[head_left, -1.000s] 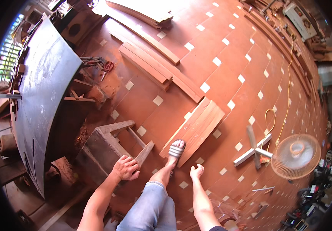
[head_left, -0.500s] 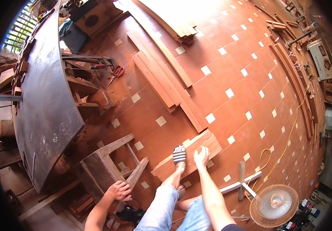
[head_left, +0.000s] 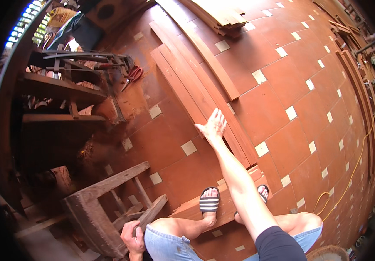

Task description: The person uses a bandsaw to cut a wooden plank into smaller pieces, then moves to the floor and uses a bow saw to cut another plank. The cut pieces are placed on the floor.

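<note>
My right hand [head_left: 215, 125] stretches forward, fingers extended and thumb apart, over the near part of the long reddish wooden planks [head_left: 187, 82] lying side by side on the floor. Nothing is in it; whether it touches the wood I cannot tell. Down at the lower left, my left hand [head_left: 133, 236] is loosely curled, with nothing visible in it. It is close beside a rough wooden stool [head_left: 96, 191] lying tipped over. My sandalled feet are at a short, wide stack of boards [head_left: 226, 202], partly covered by my right arm.
Another plank stack [head_left: 215, 15] lies farther off. A dark workbench [head_left: 4, 130] stands along the left, with red-handled scissors [head_left: 134, 74] near it. More long boards [head_left: 357, 100] and a yellow cord [head_left: 357, 161] run along the right. A round fan guard [head_left: 329, 252] shows at the bottom.
My right hand has left the short boards and reached forward over the long planks. My left hand has shifted lower beside the stool. My knees have spread, and the view has moved forward.
</note>
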Action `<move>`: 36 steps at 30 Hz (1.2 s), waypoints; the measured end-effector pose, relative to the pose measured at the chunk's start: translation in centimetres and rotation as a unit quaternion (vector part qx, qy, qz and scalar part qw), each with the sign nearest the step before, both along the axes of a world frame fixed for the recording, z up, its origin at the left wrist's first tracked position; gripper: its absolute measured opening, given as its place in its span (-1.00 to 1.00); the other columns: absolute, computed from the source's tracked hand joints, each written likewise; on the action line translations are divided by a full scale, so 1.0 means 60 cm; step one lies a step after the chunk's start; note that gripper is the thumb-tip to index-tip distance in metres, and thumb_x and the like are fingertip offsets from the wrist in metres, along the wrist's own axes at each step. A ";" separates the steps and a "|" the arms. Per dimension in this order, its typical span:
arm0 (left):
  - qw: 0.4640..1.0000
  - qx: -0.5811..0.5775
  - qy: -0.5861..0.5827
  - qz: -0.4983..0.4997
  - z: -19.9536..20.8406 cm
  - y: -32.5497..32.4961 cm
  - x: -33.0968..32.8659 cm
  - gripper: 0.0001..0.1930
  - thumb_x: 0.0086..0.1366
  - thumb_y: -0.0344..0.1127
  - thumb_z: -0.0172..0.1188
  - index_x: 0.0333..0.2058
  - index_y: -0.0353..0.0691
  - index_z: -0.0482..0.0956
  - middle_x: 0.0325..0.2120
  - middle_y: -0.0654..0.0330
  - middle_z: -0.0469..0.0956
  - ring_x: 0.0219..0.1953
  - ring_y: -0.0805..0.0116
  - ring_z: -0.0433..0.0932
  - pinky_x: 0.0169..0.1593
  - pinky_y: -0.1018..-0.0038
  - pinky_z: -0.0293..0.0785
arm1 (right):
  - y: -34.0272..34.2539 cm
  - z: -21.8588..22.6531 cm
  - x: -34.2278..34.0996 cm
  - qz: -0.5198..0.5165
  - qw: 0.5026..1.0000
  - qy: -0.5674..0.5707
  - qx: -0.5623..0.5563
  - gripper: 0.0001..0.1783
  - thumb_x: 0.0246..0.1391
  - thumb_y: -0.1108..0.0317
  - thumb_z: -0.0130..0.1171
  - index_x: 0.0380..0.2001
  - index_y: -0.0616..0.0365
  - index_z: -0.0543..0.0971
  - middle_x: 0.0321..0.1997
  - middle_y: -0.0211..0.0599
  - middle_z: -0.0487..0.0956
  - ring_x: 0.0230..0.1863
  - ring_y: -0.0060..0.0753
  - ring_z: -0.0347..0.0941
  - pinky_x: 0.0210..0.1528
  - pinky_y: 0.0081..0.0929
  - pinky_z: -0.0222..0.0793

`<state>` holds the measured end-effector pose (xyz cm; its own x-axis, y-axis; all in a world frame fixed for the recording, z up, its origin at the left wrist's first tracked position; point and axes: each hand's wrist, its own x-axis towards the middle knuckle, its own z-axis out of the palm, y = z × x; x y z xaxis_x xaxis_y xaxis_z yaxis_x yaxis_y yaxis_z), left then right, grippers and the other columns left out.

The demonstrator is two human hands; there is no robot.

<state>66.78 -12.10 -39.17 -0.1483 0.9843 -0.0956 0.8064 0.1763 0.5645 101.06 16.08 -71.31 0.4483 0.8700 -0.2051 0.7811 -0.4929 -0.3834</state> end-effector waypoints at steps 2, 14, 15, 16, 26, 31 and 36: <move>0.999 -0.013 -0.027 0.023 -0.081 0.001 0.032 -0.80 0.28 -0.44 0.30 -0.13 -0.37 0.72 -0.21 -0.03 0.72 -0.13 0.05 0.71 0.02 0.27 0.62 | 0.040 -0.031 -0.038 0.009 0.998 -0.058 0.005 0.35 -0.23 -0.27 0.69 0.45 0.31 0.23 0.45 -0.01 0.40 0.47 -0.04 0.32 0.49 0.03 0.27; 0.964 -0.113 -0.241 -0.009 -0.430 0.111 0.199 -0.71 0.44 -0.35 0.34 0.08 -0.31 0.70 0.06 0.04 0.66 0.03 0.27 0.71 0.08 0.38 0.66 | 0.007 0.007 0.158 -0.052 0.813 0.579 -0.026 -0.29 -0.23 0.11 0.61 -0.08 0.37 0.60 -0.26 -0.17 0.70 -0.43 -0.34 0.63 -0.55 -0.27 0.55; 0.962 -0.123 -0.242 -0.008 -0.455 0.125 0.210 -0.71 0.44 -0.34 0.34 0.08 -0.31 0.70 0.06 0.05 0.66 0.03 0.28 0.71 0.08 0.39 0.67 | -0.017 0.014 0.178 -0.059 0.813 0.580 -0.017 -0.36 -0.21 0.14 0.60 -0.11 0.34 0.63 -0.26 -0.19 0.70 -0.39 -0.36 0.64 -0.50 -0.25 0.57; 0.969 -0.116 -0.219 -0.026 -0.489 0.143 0.225 -0.65 0.40 -0.26 0.39 0.09 -0.28 0.70 0.05 0.04 0.68 0.02 0.21 0.73 0.06 0.31 0.68 | -0.040 0.018 0.205 -0.068 0.813 0.578 -0.002 -0.43 -0.19 0.18 0.60 -0.15 0.31 0.65 -0.26 -0.20 0.71 -0.36 -0.38 0.65 -0.46 -0.23 0.59; 0.983 -0.133 -0.119 0.031 -0.653 0.331 0.406 0.28 0.17 0.14 0.56 0.57 -0.39 -0.09 0.46 -0.33 0.23 0.44 -0.23 0.35 0.46 0.01 0.37 | -0.189 -0.097 0.391 -0.204 0.921 0.303 0.132 -0.13 -0.29 0.10 0.65 0.07 0.41 0.57 0.07 0.09 0.63 0.12 0.03 0.54 0.16 0.00 0.50; 0.983 -0.079 -0.088 0.138 -0.668 0.395 0.442 0.44 0.05 0.24 0.62 0.58 -0.41 -0.19 0.46 -0.41 0.15 0.51 -0.30 0.18 0.53 -0.10 0.20 | -0.206 -0.108 0.411 -0.238 0.968 -0.035 -0.072 0.26 -0.33 -0.07 0.67 0.37 0.34 0.28 0.39 0.18 0.41 0.43 0.21 0.35 0.39 0.12 0.40; 0.937 -0.124 -0.095 0.313 -0.682 0.514 0.490 0.52 -0.05 0.44 0.59 0.57 -0.40 -0.14 0.41 -0.38 0.23 0.43 -0.36 0.28 0.46 -0.16 0.26 | -0.222 -0.183 0.466 -0.216 0.966 -0.084 -0.118 0.44 -0.31 -0.18 0.70 0.48 0.39 0.16 0.44 0.20 0.37 0.52 0.21 0.27 0.52 0.08 0.32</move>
<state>96.17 18.73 -80.10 -0.6469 0.6538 -0.3925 0.3898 0.7259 0.5668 129.02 2.79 -82.28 0.8034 0.5320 -0.2675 0.5239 -0.8450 -0.1069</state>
